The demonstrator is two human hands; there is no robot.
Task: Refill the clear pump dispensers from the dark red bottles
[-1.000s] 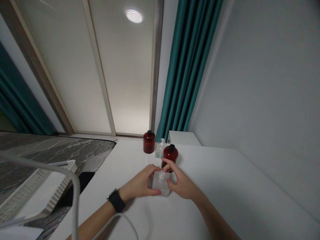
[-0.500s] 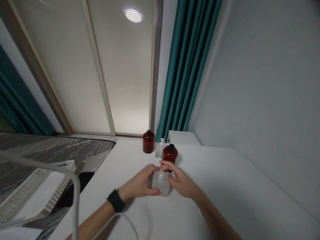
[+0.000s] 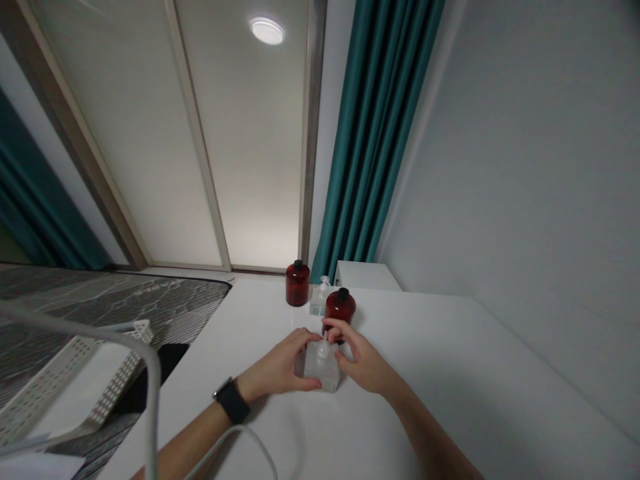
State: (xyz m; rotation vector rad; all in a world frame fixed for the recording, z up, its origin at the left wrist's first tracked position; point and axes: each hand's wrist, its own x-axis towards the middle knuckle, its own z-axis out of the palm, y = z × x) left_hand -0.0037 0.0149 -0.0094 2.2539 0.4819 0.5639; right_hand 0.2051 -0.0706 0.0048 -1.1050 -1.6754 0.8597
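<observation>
A clear, square pump bottle stands upright on the white table, its translucent pump head on top. Wrapped around the bottle's left side is my left hand, thumb in front and fingers behind; a black watch is on that wrist. My right hand is at the pump head, fingertips beside the spout and thumb apart from them near the bottle's right shoulder. Its fingers are bent but not closed around anything. Right behind it stands a dark red bottle with a black cap, its lower part hidden by my right hand.
A second dark red bottle and another clear pump bottle stand farther back on the white table. A pale cable loops across the left foreground. At the left is a white perforated basket. A wall runs along the right.
My right fingers have shifted slightly off the top of the pump head, so its spout now shows, pointing away from me. My left hand and the bottle stay in place.
</observation>
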